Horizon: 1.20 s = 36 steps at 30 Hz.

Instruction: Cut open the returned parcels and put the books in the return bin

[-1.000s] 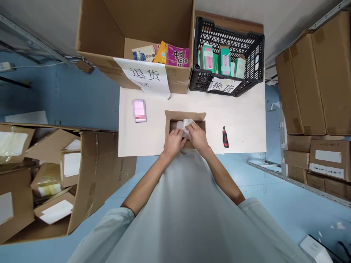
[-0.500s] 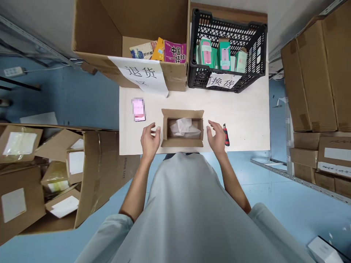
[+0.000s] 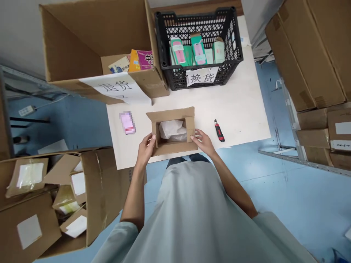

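Note:
A small open cardboard box (image 3: 175, 149) rests near the front edge of the white table, its flaps folded outward. Crumpled white packing paper (image 3: 172, 129) lies inside it and hides whatever may be beneath. My left hand (image 3: 146, 149) grips the box's left side, thumb near the rim. On the opposite side, my right hand (image 3: 203, 142) holds the right flap between thumb and fingers. A red and black utility knife (image 3: 219, 130) lies on the table to the right of my right hand. Left of the box is a pink, blurred-out item (image 3: 127, 122).
At the table's back stand a large cardboard box (image 3: 68, 47) with colourful packets and a black plastic crate (image 3: 199, 22) with green and pink boxes; both carry paper signs. A big carton (image 3: 100, 193) of parcels stands at lower left. Stacked cartons (image 3: 315, 54) line the right.
Both hands have closed in from beside the small box and taken hold of its sides. The view has tilted and shifted. The knife now lies farther from my right hand.

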Each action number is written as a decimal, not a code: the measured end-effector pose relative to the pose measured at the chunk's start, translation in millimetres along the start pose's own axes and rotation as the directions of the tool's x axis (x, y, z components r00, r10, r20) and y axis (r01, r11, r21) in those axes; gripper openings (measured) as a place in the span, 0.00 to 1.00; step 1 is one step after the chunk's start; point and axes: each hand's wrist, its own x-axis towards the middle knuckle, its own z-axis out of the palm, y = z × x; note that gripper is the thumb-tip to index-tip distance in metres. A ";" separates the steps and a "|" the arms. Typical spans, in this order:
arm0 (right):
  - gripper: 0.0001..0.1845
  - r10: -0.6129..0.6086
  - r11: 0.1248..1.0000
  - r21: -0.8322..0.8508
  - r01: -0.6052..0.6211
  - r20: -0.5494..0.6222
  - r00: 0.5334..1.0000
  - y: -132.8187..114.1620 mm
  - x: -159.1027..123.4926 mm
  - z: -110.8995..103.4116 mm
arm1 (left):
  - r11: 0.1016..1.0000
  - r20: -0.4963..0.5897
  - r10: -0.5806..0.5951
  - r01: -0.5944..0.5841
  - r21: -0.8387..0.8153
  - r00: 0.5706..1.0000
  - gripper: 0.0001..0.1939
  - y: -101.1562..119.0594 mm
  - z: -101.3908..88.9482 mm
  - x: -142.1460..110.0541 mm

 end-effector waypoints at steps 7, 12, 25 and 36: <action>0.42 -0.147 0.982 0.071 0.175 -0.297 0.943 -22.1 -69.5 -73.7 | 0.987 0.209 0.155 -0.141 -0.081 0.966 0.40 84.5 34.5 -29.0; 0.42 -0.091 0.983 0.093 0.160 -0.505 0.858 -18.5 -142.0 -111.0 | 0.946 0.403 0.323 -0.301 -0.118 0.857 0.40 121.2 76.5 -39.6; 0.43 0.262 0.957 0.288 -0.011 -0.853 0.451 70.7 -346.1 -143.0 | 0.888 0.851 0.363 -0.418 -0.193 0.378 0.41 125.5 245.0 -123.9; 0.57 0.435 0.890 0.405 -0.209 -0.892 0.123 179.2 -374.4 -202.3 | 0.834 0.972 0.075 -0.548 0.060 0.221 0.31 127.7 390.8 -154.2</action>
